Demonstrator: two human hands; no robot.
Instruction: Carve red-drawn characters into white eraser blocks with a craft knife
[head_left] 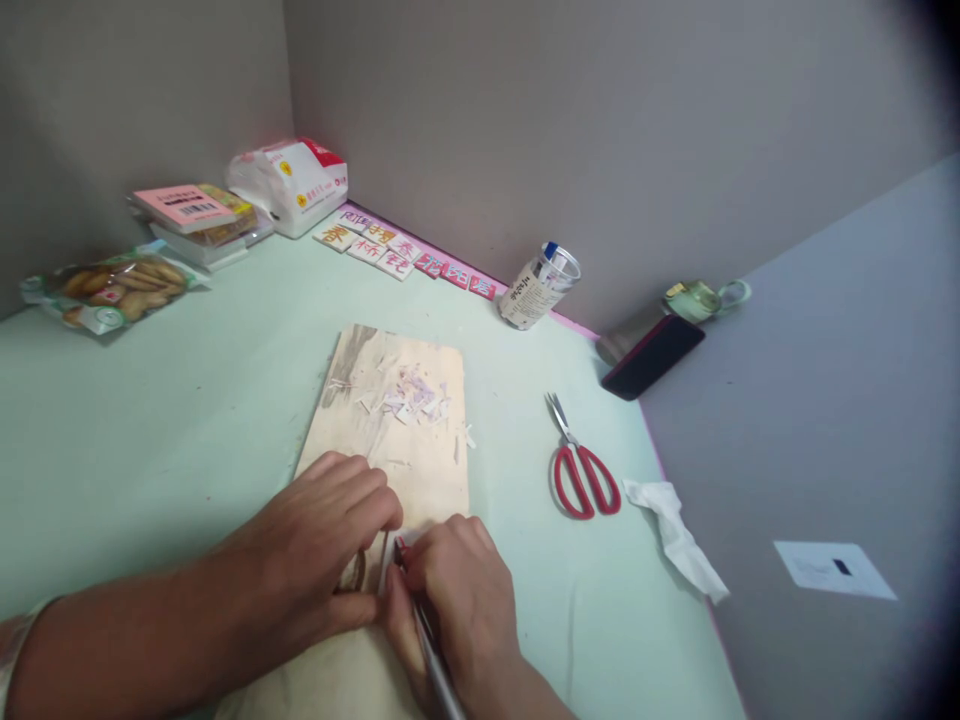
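My left hand (322, 540) lies curled, fingers together, pressing down on something small on the wooden board (420, 440); what it pins is hidden under the fingers. My right hand (457, 590) sits right beside it, closed around a thin grey-handled cutting tool (435, 655) whose red-marked tip (400, 548) points at the spot between the two hands. Several small paper scraps (409, 398) are scattered on the far half of the board.
Red-handled scissors (581, 470) lie right of the board, a crumpled tissue (675, 535) beyond them. A tin can (538, 285), black phone (651, 355), tape rolls (701, 298), decorated tiles (390, 250), snack packets (116, 285), stacked packets (199, 215) and a white pack (289, 185) line the back. A paper slip (832, 568) lies on the grey surface at right.
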